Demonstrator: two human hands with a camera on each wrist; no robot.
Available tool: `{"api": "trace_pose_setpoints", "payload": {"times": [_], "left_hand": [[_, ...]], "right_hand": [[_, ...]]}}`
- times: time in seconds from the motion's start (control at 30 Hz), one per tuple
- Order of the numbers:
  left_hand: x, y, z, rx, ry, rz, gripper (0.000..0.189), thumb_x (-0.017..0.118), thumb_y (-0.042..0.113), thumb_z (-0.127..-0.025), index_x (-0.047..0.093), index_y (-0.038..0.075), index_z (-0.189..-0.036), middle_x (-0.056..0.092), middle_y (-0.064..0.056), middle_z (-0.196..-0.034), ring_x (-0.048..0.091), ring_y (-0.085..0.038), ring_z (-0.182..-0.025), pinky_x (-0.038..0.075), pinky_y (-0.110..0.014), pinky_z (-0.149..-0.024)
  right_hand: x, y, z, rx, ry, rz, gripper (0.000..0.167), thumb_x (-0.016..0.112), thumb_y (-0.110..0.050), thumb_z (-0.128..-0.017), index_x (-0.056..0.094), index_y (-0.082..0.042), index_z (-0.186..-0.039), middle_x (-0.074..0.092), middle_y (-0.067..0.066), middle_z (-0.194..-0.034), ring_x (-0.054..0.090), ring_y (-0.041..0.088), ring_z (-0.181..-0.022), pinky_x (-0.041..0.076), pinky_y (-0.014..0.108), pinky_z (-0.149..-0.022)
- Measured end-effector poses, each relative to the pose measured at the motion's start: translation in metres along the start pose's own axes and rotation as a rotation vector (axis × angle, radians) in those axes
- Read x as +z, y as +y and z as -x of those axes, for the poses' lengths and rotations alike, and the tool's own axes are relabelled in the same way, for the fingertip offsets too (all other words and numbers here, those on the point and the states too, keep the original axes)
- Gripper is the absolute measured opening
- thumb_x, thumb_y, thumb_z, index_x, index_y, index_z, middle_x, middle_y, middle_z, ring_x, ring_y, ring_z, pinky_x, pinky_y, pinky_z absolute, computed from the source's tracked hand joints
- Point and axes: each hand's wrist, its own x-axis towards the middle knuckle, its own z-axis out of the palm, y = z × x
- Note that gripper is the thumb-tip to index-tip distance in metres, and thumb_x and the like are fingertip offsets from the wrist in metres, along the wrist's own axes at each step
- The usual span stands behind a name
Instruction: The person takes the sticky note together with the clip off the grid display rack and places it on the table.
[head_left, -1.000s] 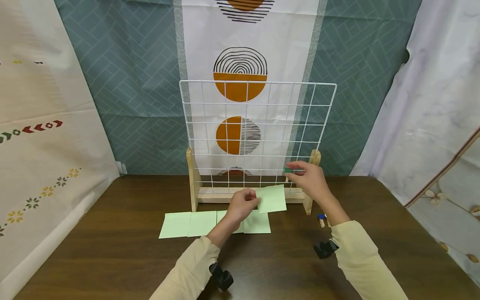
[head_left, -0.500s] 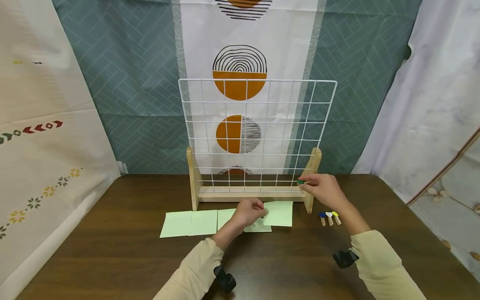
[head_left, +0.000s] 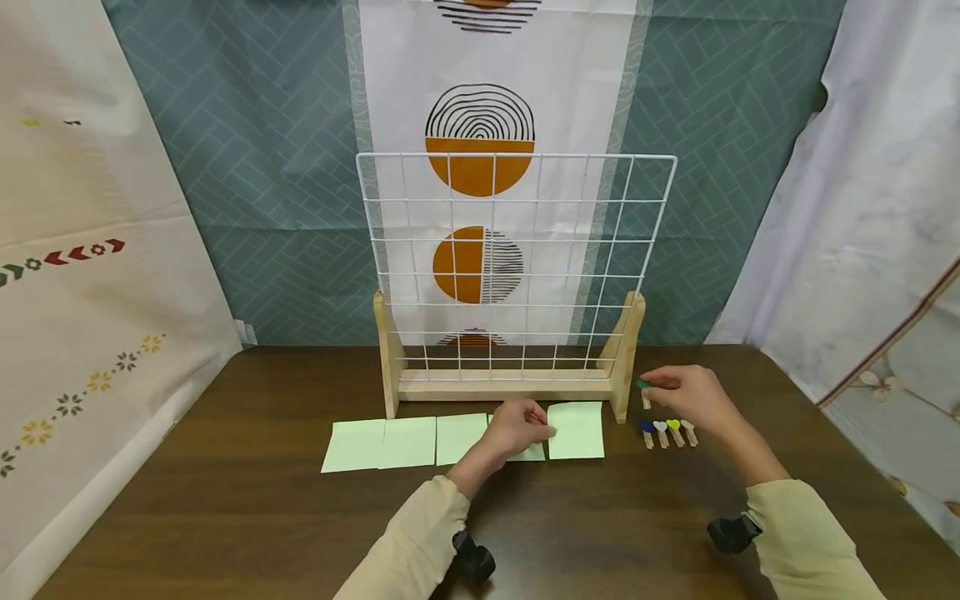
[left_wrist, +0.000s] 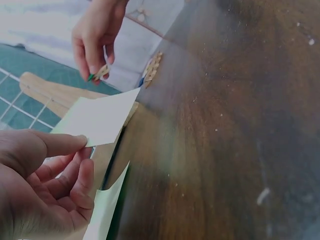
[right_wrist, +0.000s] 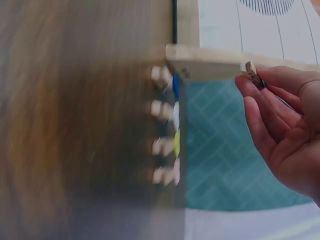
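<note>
My left hand (head_left: 516, 429) pinches a pale green sticky note (head_left: 576, 431) by its left edge, between thumb and fingers. In the left wrist view that note (left_wrist: 100, 117) is tilted above the table. My right hand (head_left: 693, 398) pinches a small wooden clothespin (head_left: 646, 400) with a green top, right of the rack's foot. The right wrist view shows the clothespin (right_wrist: 250, 69) at the fingertips. Below that hand, several clothespins (head_left: 675, 433) with blue, white, yellow and pink heart tops lie in a row. More green notes (head_left: 408, 442) lie side by side, one partly hidden by my left hand.
A white wire grid (head_left: 517, 221) stands upright in a wooden base (head_left: 502, 386) at the back of the dark wooden table (head_left: 225, 533). Patterned cloths hang behind it and at both sides. A black wrist camera (head_left: 733, 533) sits on each forearm.
My right hand has moved right and away from the grid with the green clothespin. My left hand has lowered the note and shifted it right. The row of clothespins has come fully into view.
</note>
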Motion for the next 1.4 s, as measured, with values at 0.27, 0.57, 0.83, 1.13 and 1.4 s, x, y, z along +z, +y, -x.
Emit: {"api": "trace_pose_setpoints", "payload": {"times": [0.27, 0.57, 0.83, 1.13, 1.4], "left_hand": [[0.004, 0.001, -0.007, 0.000, 0.066, -0.114, 0.014, 0.076, 0.002, -0.079, 0.062, 0.002, -0.078, 0.057, -0.001, -0.070, 0.049, -0.011, -0.058, 0.038, -0.023, -0.049], [0.006, -0.008, -0.018, 0.046, 0.121, -0.359, 0.021, 0.081, 0.007, -0.072, 0.066, 0.001, -0.085, 0.062, -0.006, -0.078, 0.051, -0.017, -0.066, 0.043, -0.028, -0.055], [0.008, -0.004, -0.016, 0.020, 0.130, -0.416, 0.023, 0.082, 0.008, -0.071, 0.066, 0.001, -0.086, 0.063, -0.005, -0.078, 0.054, -0.018, -0.066, 0.044, -0.030, -0.055], [0.009, -0.004, -0.015, 0.032, 0.125, -0.472, 0.027, 0.081, 0.010, -0.072, 0.068, 0.000, -0.094, 0.063, -0.002, -0.075, 0.052, -0.015, -0.063, 0.043, -0.028, -0.055], [0.009, -0.004, -0.015, 0.032, 0.138, -0.490, 0.027, 0.081, 0.010, -0.071, 0.067, 0.000, -0.093, 0.061, -0.001, -0.072, 0.050, -0.013, -0.060, 0.042, -0.028, -0.051]], "right_hand": [[-0.014, 0.028, 0.015, 0.096, -0.040, -0.006, 0.030, 0.066, -0.014, -0.091, 0.066, 0.007, -0.113, 0.070, 0.020, -0.099, 0.068, 0.024, -0.076, 0.053, 0.037, -0.065], [-0.027, 0.059, 0.025, 0.168, -0.074, 0.015, 0.033, 0.067, -0.015, -0.091, 0.064, 0.011, -0.111, 0.068, 0.025, -0.098, 0.068, 0.027, -0.073, 0.053, 0.036, -0.062], [-0.028, 0.072, 0.029, 0.171, -0.132, -0.008, 0.031, 0.069, -0.008, -0.088, 0.063, 0.014, -0.109, 0.067, 0.026, -0.100, 0.068, 0.024, -0.073, 0.054, 0.033, -0.063], [-0.026, 0.083, 0.028, 0.182, -0.200, -0.035, 0.027, 0.069, -0.005, -0.086, 0.064, 0.015, -0.103, 0.068, 0.023, -0.097, 0.066, 0.022, -0.075, 0.054, 0.031, -0.063], [-0.024, 0.085, 0.030, 0.162, -0.196, -0.059, 0.024, 0.069, -0.002, -0.085, 0.065, 0.015, -0.101, 0.068, 0.022, -0.095, 0.065, 0.019, -0.075, 0.054, 0.029, -0.062]]}}
